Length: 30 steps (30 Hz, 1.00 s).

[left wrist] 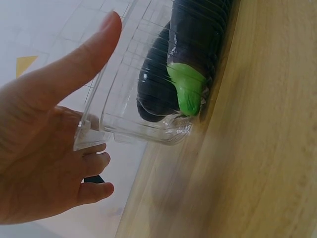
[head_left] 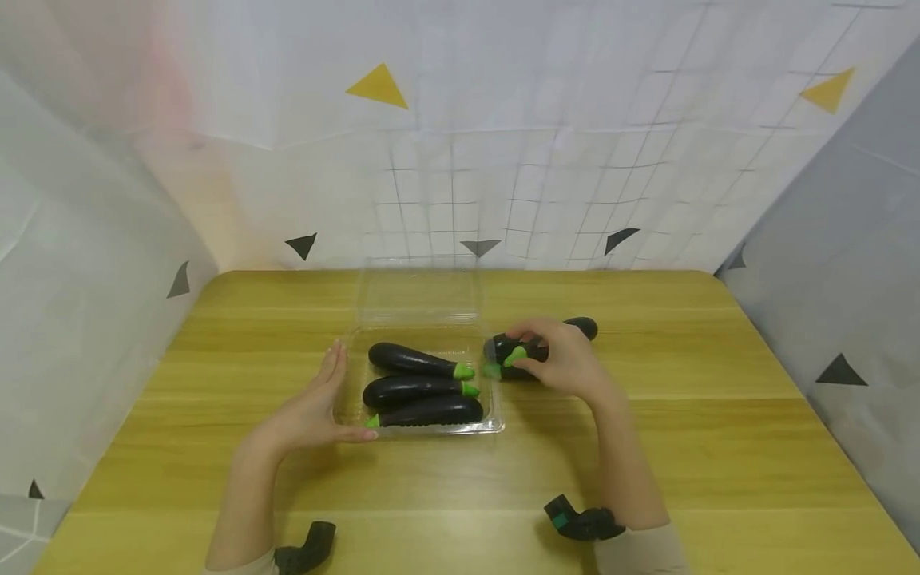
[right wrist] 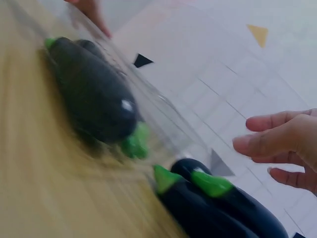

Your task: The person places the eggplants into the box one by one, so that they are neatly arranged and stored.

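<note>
A clear plastic clamshell box (head_left: 442,429) stands on the table with its lid (head_left: 419,291) raised at the back. Three eggplants (head_left: 410,390) with green caps lie side by side in it. My left hand (head_left: 309,415) spans the box's front left corner, straight thumb (left wrist: 81,64) along the front and fingers along the left wall. More eggplants (right wrist: 198,210) lie together just right of the box. Over these is my right hand (head_left: 557,355); in the right wrist view its fingers (right wrist: 277,141) are relaxed, with a gap between them and the eggplants, nothing held.
The wooden table (head_left: 446,487) reaches back to a white sheeted wall (head_left: 431,192) with grid lines and coloured triangles. Sheets also hang at the left and right sides. Dark wrist devices (head_left: 585,523) sit on both forearms.
</note>
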Each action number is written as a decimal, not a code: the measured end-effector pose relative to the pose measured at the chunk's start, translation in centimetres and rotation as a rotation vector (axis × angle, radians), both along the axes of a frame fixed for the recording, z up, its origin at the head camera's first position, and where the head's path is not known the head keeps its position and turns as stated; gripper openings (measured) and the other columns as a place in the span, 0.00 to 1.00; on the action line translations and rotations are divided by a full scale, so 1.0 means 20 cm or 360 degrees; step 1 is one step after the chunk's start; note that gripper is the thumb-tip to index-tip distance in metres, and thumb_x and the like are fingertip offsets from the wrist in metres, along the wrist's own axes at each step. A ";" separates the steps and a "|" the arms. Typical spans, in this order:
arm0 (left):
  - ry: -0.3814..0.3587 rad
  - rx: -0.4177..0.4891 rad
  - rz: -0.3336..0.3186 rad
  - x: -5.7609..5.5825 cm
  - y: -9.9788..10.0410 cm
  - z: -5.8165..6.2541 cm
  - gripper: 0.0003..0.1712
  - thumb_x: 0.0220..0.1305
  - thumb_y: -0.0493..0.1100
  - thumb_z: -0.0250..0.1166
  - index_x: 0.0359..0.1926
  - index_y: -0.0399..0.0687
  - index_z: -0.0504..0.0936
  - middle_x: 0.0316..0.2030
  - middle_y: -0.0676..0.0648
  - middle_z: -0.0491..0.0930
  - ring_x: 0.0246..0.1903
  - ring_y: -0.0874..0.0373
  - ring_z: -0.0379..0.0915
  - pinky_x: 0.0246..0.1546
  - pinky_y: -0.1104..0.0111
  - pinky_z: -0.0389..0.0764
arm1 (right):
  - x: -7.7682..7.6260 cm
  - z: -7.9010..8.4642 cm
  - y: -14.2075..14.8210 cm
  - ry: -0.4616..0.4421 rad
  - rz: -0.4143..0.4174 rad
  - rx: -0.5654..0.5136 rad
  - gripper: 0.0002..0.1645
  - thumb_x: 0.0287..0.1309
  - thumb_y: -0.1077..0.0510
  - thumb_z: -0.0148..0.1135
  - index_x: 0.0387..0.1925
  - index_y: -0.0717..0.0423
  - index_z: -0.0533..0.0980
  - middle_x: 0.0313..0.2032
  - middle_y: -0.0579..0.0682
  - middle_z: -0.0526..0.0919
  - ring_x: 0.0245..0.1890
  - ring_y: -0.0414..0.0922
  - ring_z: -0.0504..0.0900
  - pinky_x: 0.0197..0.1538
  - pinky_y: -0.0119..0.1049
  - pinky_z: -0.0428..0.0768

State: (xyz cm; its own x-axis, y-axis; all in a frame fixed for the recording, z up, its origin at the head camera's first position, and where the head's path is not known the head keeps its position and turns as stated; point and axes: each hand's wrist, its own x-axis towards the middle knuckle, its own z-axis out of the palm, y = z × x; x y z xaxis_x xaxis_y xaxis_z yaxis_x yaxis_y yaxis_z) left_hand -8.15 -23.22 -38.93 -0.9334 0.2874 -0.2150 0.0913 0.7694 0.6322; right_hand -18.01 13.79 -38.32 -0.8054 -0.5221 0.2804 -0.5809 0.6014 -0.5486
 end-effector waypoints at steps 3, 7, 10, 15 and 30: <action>-0.0012 0.0007 0.0009 0.00 0.00 0.00 0.76 0.46 0.63 0.74 0.73 0.40 0.26 0.73 0.41 0.18 0.71 0.35 0.28 0.66 0.43 0.46 | -0.01 0.00 0.07 0.0013 -0.0051 0.0088 0.22 0.45 0.64 0.76 0.44 0.55 0.80 0.43 0.49 0.84 0.45 0.49 0.81 0.49 0.48 0.78; -0.0010 0.0018 0.0010 0.01 0.00 0.00 0.76 0.47 0.64 0.74 0.74 0.40 0.26 0.73 0.40 0.18 0.71 0.35 0.28 0.66 0.42 0.46 | -0.02 0.01 0.14 -0.0064 -0.0179 0.0213 0.17 0.45 0.65 0.75 0.40 0.55 0.82 0.41 0.49 0.84 0.46 0.51 0.80 0.50 0.50 0.77; -0.0006 0.0021 0.0007 0.01 0.00 0.00 0.76 0.47 0.63 0.74 0.74 0.40 0.26 0.73 0.40 0.19 0.71 0.35 0.28 0.66 0.43 0.46 | -0.03 0.01 0.17 -0.0163 -0.0268 0.0303 0.15 0.47 0.64 0.74 0.40 0.55 0.83 0.42 0.50 0.84 0.46 0.52 0.80 0.50 0.51 0.76; -0.0003 0.0030 0.0005 0.01 0.00 0.01 0.76 0.47 0.63 0.74 0.73 0.40 0.25 0.73 0.40 0.18 0.71 0.35 0.28 0.66 0.42 0.46 | -0.03 0.02 0.20 -0.0243 -0.0346 0.0412 0.15 0.48 0.62 0.74 0.41 0.53 0.84 0.43 0.51 0.85 0.47 0.53 0.81 0.50 0.52 0.76; 0.0001 0.0017 0.0003 0.01 0.00 0.01 0.76 0.47 0.63 0.74 0.73 0.38 0.26 0.73 0.40 0.18 0.71 0.35 0.28 0.66 0.43 0.46 | -0.04 -0.01 0.21 -0.0227 -0.0369 0.0568 0.21 0.44 0.57 0.77 0.44 0.51 0.84 0.40 0.49 0.85 0.46 0.53 0.80 0.46 0.53 0.76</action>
State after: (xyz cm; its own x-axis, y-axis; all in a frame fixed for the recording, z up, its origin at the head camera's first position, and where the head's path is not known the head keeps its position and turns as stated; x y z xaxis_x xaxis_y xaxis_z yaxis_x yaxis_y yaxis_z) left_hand -7.94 -23.15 -38.67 -0.9340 0.2879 -0.2115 0.0902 0.7630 0.6401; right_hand -18.89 17.95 -38.50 -0.9301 -0.3672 -0.0070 -0.3420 0.8728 -0.3482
